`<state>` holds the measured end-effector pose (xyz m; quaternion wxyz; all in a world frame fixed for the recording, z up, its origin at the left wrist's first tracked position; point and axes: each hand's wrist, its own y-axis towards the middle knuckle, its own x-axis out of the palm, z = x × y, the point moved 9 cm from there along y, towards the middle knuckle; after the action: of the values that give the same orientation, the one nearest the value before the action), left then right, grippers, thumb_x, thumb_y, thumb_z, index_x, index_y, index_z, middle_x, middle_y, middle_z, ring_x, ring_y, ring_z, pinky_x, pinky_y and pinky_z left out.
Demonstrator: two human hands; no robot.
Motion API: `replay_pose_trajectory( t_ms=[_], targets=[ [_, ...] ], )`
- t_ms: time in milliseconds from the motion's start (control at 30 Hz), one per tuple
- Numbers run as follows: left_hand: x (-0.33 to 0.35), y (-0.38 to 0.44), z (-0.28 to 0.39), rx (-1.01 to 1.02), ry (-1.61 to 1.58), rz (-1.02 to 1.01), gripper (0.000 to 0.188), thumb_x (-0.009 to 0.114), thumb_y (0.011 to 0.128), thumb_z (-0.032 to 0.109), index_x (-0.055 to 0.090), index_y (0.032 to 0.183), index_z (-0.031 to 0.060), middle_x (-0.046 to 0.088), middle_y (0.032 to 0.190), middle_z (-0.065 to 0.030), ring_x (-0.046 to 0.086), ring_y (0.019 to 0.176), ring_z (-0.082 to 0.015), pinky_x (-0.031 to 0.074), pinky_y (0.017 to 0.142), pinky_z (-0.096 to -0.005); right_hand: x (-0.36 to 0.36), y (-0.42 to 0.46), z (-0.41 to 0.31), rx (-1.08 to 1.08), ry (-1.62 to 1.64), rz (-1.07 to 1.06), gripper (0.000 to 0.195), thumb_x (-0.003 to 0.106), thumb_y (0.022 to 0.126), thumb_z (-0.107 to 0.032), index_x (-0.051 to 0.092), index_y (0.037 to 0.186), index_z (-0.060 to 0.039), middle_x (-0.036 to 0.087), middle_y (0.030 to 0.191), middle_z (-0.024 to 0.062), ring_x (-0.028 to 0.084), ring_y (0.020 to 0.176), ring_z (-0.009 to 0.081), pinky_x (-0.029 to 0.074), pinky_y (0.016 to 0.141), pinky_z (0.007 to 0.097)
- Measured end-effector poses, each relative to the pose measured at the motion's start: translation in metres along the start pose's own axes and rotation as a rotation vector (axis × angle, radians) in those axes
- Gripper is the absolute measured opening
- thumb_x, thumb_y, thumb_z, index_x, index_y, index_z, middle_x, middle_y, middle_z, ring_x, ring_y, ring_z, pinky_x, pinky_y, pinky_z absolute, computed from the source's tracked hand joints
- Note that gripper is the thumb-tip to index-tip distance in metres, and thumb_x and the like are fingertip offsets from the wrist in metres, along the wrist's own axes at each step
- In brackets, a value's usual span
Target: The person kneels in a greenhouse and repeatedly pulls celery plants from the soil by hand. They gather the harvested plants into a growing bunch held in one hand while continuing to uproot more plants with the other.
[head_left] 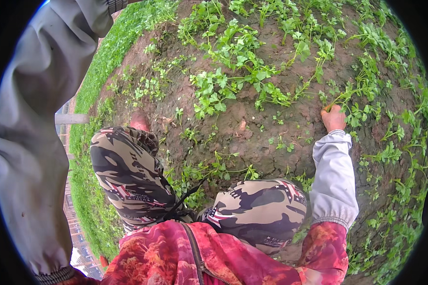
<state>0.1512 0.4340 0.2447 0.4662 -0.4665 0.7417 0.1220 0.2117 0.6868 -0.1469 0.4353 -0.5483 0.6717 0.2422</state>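
Note:
Down in the soil on the right, my right hand [334, 118] has its fingers closed at the base of a leafy green plant [350, 93]. Its stems rise away from my fingers, and my fingertips are partly hidden. The plant has lobed leaves, like celery or parsley. My left arm, in a grey sleeve [39, 117], stretches up past the frame's top left, and my left hand is out of view. Between my arms, similar leafy plants [235, 46] lean over the brown soil [214, 149].
My knees in camouflage trousers [128, 171] are bent close to the ground. A bare foot [139, 120] rests on the soil beyond the left knee. Dense low greenery [92, 82] borders the left side, with a pale post [72, 118] beside it. More plants [406, 185] grow at right.

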Motion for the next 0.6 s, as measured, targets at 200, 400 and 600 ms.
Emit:
replay_pose_trajectory(
  t_ms=[200,400,600],
  targets=[
    [0.032,-0.019,-0.042,-0.051,-0.099,0.035,0.012,0.062,0.072,0.017,0.057,0.074,0.0063,0.059,0.067,-0.0127,0.06,0.066,-0.0312,0.048,0.06,-0.0407,-0.001,0.002,0.013,0.091,-0.009,-0.077,0.021,0.066,0.071,-0.026,0.066,0.085,-0.0104,0.065,0.087,0.0177,0.062,0.084,0.0355,0.048,0.077,0.0416],
    [0.141,-0.15,-0.156,-0.423,-0.302,-0.13,0.009,0.057,0.067,0.013,0.058,0.068,0.0041,0.061,0.067,-0.0168,0.062,0.067,-0.0327,0.049,0.062,-0.0418,-0.004,-0.008,0.024,0.074,0.156,0.081,0.026,0.074,0.064,-0.016,0.063,0.085,-0.0057,0.061,0.069,0.0093,0.059,0.065,0.0226,0.046,0.065,0.0334],
    [0.263,-0.298,-0.249,-0.601,-0.217,-0.295,0.013,0.059,0.064,0.013,0.062,0.071,0.0021,0.061,0.071,-0.0195,0.062,0.071,-0.034,0.05,0.064,-0.0409,-0.003,-0.028,0.062,0.163,-0.089,0.101,0.044,0.073,0.066,-0.024,0.052,0.102,-0.0073,0.064,0.084,0.011,0.062,0.079,0.0279,0.049,0.076,0.0386]
  ],
)
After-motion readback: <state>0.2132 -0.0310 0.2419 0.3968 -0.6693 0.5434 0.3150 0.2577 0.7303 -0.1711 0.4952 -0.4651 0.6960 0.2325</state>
